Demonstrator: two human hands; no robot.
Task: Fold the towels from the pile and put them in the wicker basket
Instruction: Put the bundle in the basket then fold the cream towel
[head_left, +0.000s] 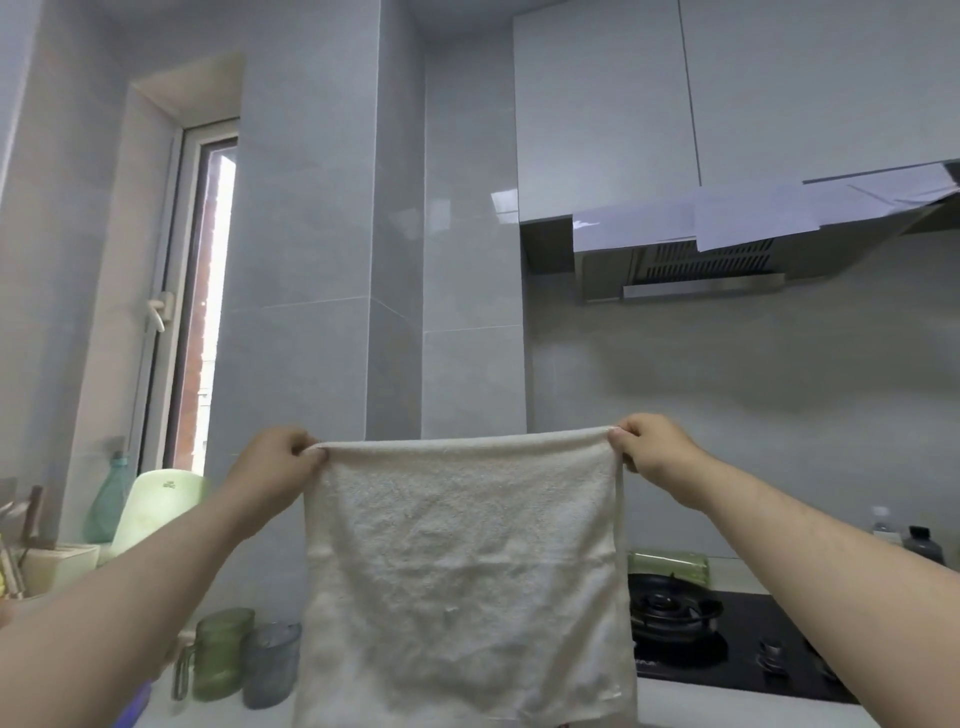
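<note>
Nearest the lens, head view: left forearm (130, 597) and right forearm (831, 566) are stretched forward and upward from the lower corners.
Left grip (275, 460): clenched on the upper left corner of the towel (467, 561), which is pinched between thumb and fingers.
Right grip (655, 448): clenched likewise on the upper right corner.
Towel: held in the air, its top edge drawn nearly taut between the two grips and the rest hanging flat. The lower edge is cut off by the frame, so contact with the table (701, 701) cannot be told.
Basket and pile: neither is seen.
Step judged: one towel is spread out for folding; whether it is already doubled cannot be told.
Beside the towel: a green glass mug (221, 652) and a grey tumbler (270, 665) stand low on the left; a gas stove (675, 618) lies low on the right.
Risk, left: the glassware could be knocked over if the hanging cloth is swung that way.
Risk, right: the hem could be dragged across the burner if the towel is lowered there.
Risk, grip: a corner could be lost from so light a pinch, and the fold would come out skewed.
</note>
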